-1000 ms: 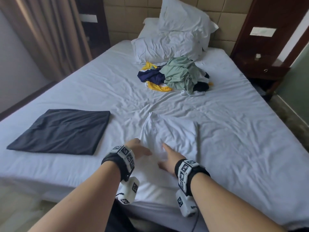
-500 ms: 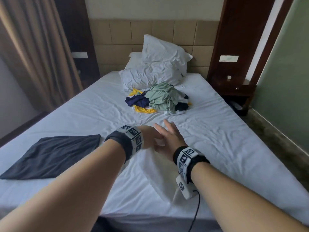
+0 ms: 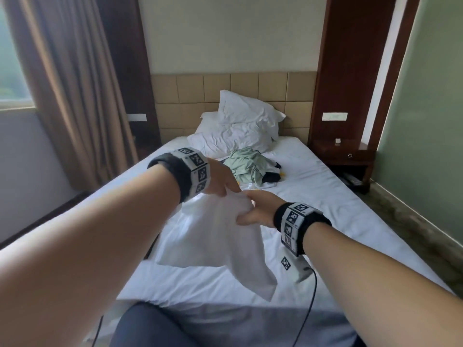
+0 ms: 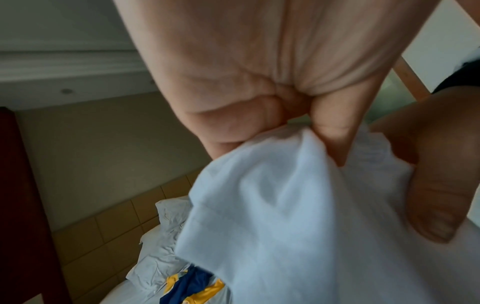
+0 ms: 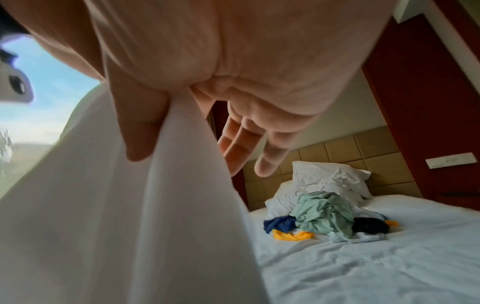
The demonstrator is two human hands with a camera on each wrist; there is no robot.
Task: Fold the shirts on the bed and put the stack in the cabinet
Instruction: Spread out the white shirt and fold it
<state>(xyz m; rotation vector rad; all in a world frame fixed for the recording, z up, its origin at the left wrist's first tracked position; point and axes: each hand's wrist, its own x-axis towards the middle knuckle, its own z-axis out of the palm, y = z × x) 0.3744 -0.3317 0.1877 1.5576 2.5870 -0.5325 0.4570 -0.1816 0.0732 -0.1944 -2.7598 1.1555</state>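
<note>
A partly folded white shirt [image 3: 215, 236] hangs in the air above the bed [image 3: 325, 201], its lower corner drooping toward the foot edge. My left hand [image 3: 226, 187] pinches its top edge between thumb and fingers [image 4: 335, 144]. My right hand [image 3: 253, 209] grips the same edge beside it, thumb [image 5: 141, 131] pressed on the cloth [image 5: 116, 205], the other fingers straight. A heap of unfolded shirts [image 3: 250, 167], pale green, navy, yellow and black, lies near the pillows [image 5: 324, 218]. The folded dark shirt is hidden behind my left arm.
Two white pillows [image 3: 240, 126] lean on the tan headboard [image 3: 225, 88]. A dark wooden nightstand [image 3: 343, 156] stands right of the bed, a brown curtain [image 3: 72, 91] and a window [image 3: 12, 58] to the left. A cable [image 3: 310, 291] hangs from my right wrist.
Both hands have taken hold of the white shirt and lifted it off the bed. The head view has tilted upward, so the folded dark shirt is out of sight.
</note>
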